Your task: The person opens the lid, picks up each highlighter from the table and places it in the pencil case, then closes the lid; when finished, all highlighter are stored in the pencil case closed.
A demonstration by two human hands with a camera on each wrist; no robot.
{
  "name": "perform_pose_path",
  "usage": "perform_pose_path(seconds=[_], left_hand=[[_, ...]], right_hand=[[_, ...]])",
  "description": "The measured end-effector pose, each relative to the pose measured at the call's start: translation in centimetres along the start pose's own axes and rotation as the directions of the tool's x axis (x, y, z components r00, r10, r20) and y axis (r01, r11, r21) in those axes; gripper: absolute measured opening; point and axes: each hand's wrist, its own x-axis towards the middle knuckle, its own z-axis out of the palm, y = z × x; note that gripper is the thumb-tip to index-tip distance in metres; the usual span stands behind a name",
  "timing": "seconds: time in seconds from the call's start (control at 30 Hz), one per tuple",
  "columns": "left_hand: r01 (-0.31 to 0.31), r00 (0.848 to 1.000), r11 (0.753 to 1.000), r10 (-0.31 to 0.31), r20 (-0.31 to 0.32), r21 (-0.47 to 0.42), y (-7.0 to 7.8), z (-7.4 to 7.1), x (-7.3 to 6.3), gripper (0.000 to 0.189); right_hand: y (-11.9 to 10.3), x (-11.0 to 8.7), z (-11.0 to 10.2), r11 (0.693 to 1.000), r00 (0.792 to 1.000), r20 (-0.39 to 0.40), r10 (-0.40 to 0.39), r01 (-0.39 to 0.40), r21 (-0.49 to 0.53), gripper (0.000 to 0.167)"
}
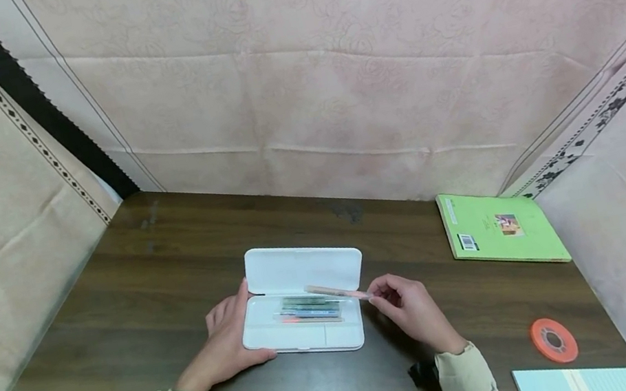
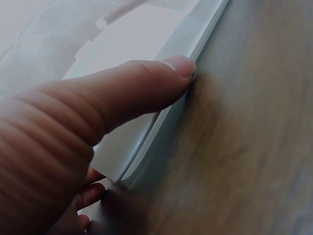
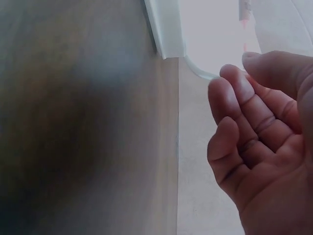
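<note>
A white pencil case (image 1: 268, 333) lies on the table with its lid (image 1: 303, 267) folded back. Several pens (image 1: 311, 309) are side by side in its tray. My left hand (image 1: 228, 340) grips the left end of the case, the thumb (image 2: 142, 85) along the front edge and the fingers round the back left corner. Between thumb and fingertips my right hand (image 1: 411, 307) pinches one end of a slim pale pen (image 1: 333, 291). That pen slants over the tray, its far end near the hinge. In the right wrist view, the other fingers (image 3: 225, 95) are curled loosely beside the case.
A green book (image 1: 501, 228) lies at the table's back right. Nearer on the right are an orange ring-shaped roll (image 1: 554, 340) and a light blue booklet (image 1: 578, 381). Pale patterned cloth (image 1: 300, 86) walls in the back and both sides of the brown wooden table (image 1: 122, 327).
</note>
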Motion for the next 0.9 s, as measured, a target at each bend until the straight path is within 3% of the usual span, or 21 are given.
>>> perform_pose_path(seconds=[0.27, 0.5, 0.9], left_hand=[[0.009, 1.000, 1.000, -0.009, -0.007, 0.010, 0.1, -0.3, 0.1, 0.129], [0.003, 1.000, 1.000, -0.003, -0.011, 0.014, 0.0, -0.2, 0.1, 0.129], [0.002, 1.000, 1.000, -0.001, -0.014, 0.016, 0.0, 0.0, 0.1, 0.130]], right_hand=[[-1.3, 0.5, 1.2, 0.997, 0.996, 0.059, -0.066, 0.068, -0.028, 0.008], [-3.2, 1.4, 3.2, 0.976, 0.982, 0.122, -0.147, 0.163, -0.144, 0.006], [-4.0, 2.1, 4.7, 0.961, 0.980, 0.149, -0.132, 0.163, -0.222, 0.004]])
